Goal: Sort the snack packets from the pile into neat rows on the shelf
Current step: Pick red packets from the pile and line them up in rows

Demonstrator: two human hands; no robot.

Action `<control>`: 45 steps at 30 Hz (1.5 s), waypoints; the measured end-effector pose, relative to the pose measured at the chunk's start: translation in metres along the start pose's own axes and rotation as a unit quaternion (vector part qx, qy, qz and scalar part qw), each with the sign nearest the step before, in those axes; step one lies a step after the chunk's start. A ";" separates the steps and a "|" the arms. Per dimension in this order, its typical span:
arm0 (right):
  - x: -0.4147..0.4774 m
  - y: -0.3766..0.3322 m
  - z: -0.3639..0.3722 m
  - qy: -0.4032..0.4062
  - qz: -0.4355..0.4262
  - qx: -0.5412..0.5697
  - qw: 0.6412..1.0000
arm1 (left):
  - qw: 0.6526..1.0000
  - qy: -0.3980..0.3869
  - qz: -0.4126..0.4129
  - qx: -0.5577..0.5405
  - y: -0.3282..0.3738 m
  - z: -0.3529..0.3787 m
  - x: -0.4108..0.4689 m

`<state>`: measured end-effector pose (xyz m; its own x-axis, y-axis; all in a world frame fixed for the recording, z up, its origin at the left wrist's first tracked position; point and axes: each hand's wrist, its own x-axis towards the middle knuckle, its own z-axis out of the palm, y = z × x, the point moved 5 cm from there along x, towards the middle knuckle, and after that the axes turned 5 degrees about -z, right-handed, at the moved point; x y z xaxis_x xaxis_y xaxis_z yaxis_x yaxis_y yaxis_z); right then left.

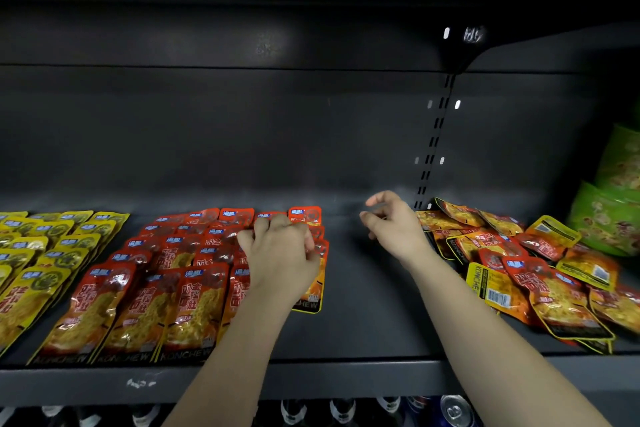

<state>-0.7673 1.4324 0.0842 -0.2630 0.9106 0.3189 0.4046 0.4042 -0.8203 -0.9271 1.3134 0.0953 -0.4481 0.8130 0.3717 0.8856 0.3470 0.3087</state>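
Red-orange snack packets (162,274) lie in overlapping rows on the dark shelf (363,315), left of centre. My left hand (280,250) rests on the right end of these rows, fingers curled down onto a red packet (313,288) there. To the right a loose pile of red and yellow packets (526,274) lies jumbled. My right hand (394,222) hovers over the bare shelf just left of the pile, fingers loosely apart and holding nothing.
Rows of yellow packets (41,250) fill the shelf's far left. Green bags (609,212) stand at the far right behind the pile. A slotted upright (434,146) runs up the back wall. Bottles and a can (453,411) show on the level below.
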 end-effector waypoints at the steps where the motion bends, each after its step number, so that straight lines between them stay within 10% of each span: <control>1: 0.001 -0.001 -0.004 0.003 -0.003 -0.004 1.000 | 1.000 0.006 0.016 -0.002 0.005 -0.001 0.003; 24: 0.001 0.051 -0.151 0.100 -0.016 -0.149 0.984 | 0.984 -0.049 0.170 -0.026 0.187 0.049 0.050; 45: 0.007 0.074 -0.141 0.106 -0.026 -0.149 0.983 | 0.967 -0.062 0.248 -0.010 0.193 0.106 0.043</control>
<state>-0.6158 1.4808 0.0929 -0.1149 0.8725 0.4749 0.6423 0.4300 -0.6345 -0.7622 1.4645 0.0784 0.0501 0.9272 0.3711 0.9845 -0.1083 0.1376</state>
